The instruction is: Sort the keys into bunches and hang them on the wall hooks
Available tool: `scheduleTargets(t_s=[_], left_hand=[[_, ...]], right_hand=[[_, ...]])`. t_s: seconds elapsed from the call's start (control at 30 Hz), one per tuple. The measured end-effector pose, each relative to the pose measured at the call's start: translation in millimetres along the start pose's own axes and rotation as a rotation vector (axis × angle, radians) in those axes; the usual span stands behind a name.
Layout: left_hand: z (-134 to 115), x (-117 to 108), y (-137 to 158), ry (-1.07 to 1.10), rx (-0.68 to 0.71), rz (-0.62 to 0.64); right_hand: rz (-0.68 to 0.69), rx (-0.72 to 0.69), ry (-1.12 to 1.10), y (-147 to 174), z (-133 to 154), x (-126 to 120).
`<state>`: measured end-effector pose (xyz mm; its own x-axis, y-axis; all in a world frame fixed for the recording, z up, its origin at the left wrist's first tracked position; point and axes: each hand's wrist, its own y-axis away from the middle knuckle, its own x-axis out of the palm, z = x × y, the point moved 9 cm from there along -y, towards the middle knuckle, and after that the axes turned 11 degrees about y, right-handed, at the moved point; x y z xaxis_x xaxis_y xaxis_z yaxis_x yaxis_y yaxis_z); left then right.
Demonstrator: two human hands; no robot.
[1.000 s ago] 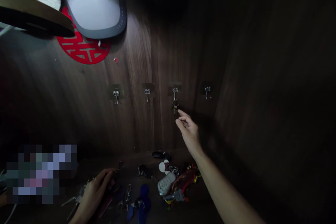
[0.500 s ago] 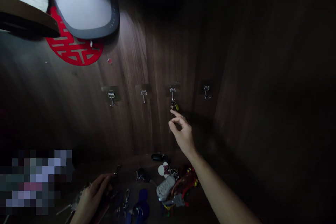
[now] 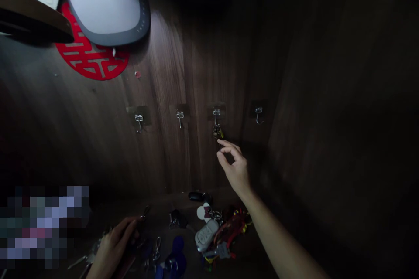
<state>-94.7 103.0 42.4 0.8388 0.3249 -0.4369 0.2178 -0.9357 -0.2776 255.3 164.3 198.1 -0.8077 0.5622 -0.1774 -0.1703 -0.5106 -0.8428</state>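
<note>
On the third hook from the left hangs a small key bunch with rings and a yellow-green piece. My right hand is just below it, forefinger and thumb pinched around a tiny shiny part, seemingly a key of this bunch. Another finger reaches up to the rings. At the lower left, my left hand lies low with curled fingers; what is under them is hidden. A metal clip sticks out past its fingertips, and a key shows on its other side.
Three more hooks, left, second and right, line the dark wood panel. Below lie a grey remote, a black car key fob, blue tags and red cords. A cap hangs upper left.
My right hand has shifted slightly right, and the key piece that dangled below its pinch is less visible. The hanging bunch stays on its hook. My left hand is nearly unmoved.
</note>
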Motion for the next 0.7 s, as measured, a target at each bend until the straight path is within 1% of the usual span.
scheduleTargets(t_s=[0.13,0.2,0.3,0.4,0.53,0.7], left_hand=[[0.5,-1.0,-1.1,0.004,0.002,-0.007],[0.0,-1.6,-1.1,0.011,0.011,-0.012],[2.4,-1.2,-1.5,0.003,0.009,-0.002],[7.4,-1.1,-2.1,-0.016,-0.003,0.007],[9.6,-0.2,-2.2,-0.007,0.005,0.026],[10.9,1.7,-2.8,-0.003,-0.01,0.046]], right_hand=[[-0.024,0.046,-0.055,-13.7,-4.8,-8.7],[-0.035,0.036,-0.072,-23.9,-7.0,-10.9],[-0.069,-0.015,-0.043,-41.4,-6.9,-14.3],[-0.075,-0.115,0.04,-58.0,2.7,-15.3],[-0.001,-0.241,0.142,-72.7,21.1,-10.6],[0.13,-0.301,0.197,-79.0,34.0,-0.8]])
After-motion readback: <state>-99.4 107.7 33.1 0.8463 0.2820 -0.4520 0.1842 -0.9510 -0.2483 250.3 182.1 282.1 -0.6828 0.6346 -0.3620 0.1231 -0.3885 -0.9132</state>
